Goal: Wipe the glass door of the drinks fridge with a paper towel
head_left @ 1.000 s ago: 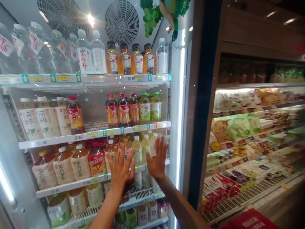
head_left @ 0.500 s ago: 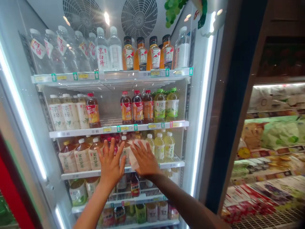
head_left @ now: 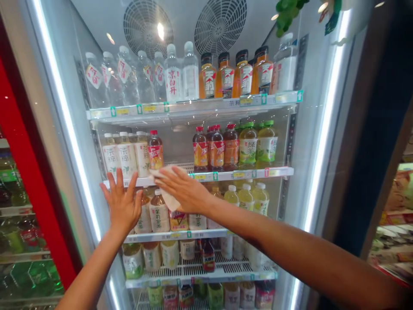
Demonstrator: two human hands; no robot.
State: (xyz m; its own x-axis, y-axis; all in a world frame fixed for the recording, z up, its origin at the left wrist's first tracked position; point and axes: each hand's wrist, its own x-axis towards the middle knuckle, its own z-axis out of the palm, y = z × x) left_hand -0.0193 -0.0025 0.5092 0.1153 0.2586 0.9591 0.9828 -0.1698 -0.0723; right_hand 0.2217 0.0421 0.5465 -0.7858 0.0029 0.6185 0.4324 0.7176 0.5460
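Note:
Across the glass door [head_left: 177, 144] of a lit drinks fridge, both of my hands reach forward. My left hand [head_left: 123, 204] is open, fingers spread, palm toward the glass in front of the white-labelled bottles on the left. My right hand [head_left: 187, 189] presses a pale cloth [head_left: 171, 200] to the glass near the middle shelf edge. Its fingers lie extended over the cloth, which pokes out below and to the left of them. Part of the cloth is hidden under the palm.
Behind the glass stand clear water bottles [head_left: 124, 82], orange bottles with black caps [head_left: 241, 75], red-capped tea bottles [head_left: 217, 150] and green tea bottles [head_left: 248, 146]. Light strips [head_left: 319, 142] run down both sides. A red frame [head_left: 30, 142] borders the left; packaged goods [head_left: 400, 189] sit at right.
My hands have moved apart: the left went left and slightly up, the right swept left and up with the cloth. The view has shifted left, so the fridge sits further right.

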